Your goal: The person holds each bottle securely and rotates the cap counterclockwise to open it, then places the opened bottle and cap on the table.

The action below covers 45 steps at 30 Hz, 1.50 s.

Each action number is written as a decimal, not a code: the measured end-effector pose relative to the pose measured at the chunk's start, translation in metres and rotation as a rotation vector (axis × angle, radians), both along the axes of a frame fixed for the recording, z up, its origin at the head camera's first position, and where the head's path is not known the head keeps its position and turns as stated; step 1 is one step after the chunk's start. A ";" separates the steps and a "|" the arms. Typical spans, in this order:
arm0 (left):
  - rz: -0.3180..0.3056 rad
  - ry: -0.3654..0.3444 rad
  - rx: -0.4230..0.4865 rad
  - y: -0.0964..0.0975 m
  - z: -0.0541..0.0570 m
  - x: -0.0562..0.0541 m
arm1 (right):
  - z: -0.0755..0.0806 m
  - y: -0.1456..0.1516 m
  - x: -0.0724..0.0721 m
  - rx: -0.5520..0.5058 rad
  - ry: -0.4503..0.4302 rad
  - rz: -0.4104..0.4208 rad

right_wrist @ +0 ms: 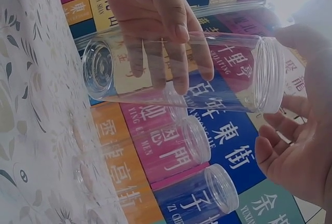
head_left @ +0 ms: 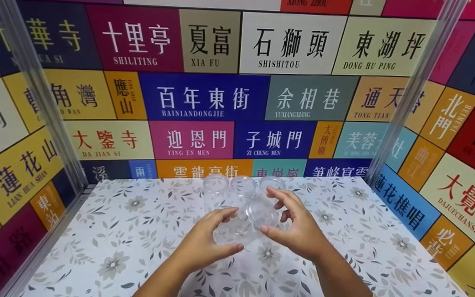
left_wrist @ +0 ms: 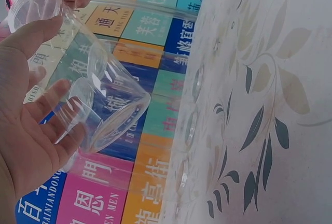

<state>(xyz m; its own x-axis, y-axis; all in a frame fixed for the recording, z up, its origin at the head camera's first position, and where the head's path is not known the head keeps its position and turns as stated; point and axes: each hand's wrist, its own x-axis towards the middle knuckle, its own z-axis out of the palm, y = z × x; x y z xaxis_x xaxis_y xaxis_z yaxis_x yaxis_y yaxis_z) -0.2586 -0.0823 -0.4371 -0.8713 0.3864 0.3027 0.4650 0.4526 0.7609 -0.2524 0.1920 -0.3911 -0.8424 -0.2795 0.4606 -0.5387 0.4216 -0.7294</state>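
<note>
A clear, lidded plastic jar is tilted between my hands, its base low by the table. My right hand holds the jar at its lid, the thumb on one side and fingertips on the other. Around the jar's body my left hand spreads with straight fingers; the right wrist view shows several of them through the clear wall. Whether they press on it, I cannot tell. Behind, three similar clear jars stand in a row: a left one, a middle one and a right one.
A white table with a leaf and flower pattern lies beneath. Colourful panels with place names rise behind it and at both sides. Clear upright corner posts stand at the left and right.
</note>
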 end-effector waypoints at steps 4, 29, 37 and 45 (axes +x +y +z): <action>0.002 0.007 0.000 0.001 -0.001 0.000 | 0.002 0.000 -0.001 0.018 -0.049 -0.061; 0.020 -0.055 -0.035 0.003 0.001 0.000 | -0.001 0.004 0.001 0.008 0.087 0.147; 0.000 -0.010 -0.025 0.002 -0.001 -0.001 | -0.001 0.003 0.002 0.015 0.127 0.182; 0.004 -0.022 -0.024 0.002 -0.001 -0.001 | -0.002 0.003 0.001 0.000 0.124 0.156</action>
